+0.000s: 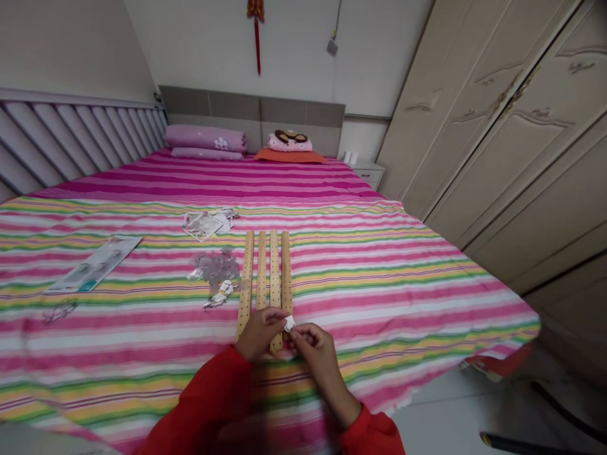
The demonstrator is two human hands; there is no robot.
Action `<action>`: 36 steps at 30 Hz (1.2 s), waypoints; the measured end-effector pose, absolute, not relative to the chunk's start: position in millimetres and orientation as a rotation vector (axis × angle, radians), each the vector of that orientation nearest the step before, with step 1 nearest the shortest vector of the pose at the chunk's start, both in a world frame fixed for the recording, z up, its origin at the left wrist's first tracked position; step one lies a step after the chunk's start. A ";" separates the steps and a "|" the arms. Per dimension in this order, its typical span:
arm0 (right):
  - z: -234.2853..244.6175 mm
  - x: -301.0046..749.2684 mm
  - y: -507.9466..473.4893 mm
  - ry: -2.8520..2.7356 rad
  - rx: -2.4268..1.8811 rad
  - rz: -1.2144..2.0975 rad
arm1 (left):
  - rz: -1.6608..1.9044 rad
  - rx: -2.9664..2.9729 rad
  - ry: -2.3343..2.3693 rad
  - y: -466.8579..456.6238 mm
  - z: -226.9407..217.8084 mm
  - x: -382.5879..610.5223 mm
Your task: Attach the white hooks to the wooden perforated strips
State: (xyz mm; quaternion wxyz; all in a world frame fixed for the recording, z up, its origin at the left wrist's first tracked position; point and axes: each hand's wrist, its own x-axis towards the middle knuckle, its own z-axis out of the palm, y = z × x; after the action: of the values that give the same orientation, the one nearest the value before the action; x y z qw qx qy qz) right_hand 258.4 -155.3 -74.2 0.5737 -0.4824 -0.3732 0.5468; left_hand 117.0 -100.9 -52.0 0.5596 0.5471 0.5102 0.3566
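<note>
Several long wooden strips with rows of holes (266,268) lie side by side on the striped bedspread (379,278), running away from me. My left hand (258,333) rests curled on their near ends. My right hand (315,347) is beside it, fingers pinched. A small white piece (289,324) sits between the fingertips of both hands. Both sleeves are red.
Left of the strips lie a clear plastic bag (213,265), small white parts (219,295), torn packets (206,223) and a printed sheet (95,262). Pillows (205,140) sit at the headboard. A wardrobe (512,126) stands right; the bed edge and floor (455,404) are near right.
</note>
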 end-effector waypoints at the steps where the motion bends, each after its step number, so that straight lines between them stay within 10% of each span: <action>1: -74.6 259.0 -154.7 -0.860 -1.131 1.301 | 0.828 1.312 1.215 -99.6 -54.1 118.2; 36: -77.0 250.5 -149.7 -0.861 -1.237 1.274 | 1.026 1.982 1.267 -101.5 -77.7 113.5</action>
State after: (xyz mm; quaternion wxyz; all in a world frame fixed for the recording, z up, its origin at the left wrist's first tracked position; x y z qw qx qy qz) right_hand 250.5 -149.7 -77.0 0.5513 -0.5229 -0.3637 0.5387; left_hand 113.5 -101.5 -77.7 0.2839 0.7406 0.4734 0.3832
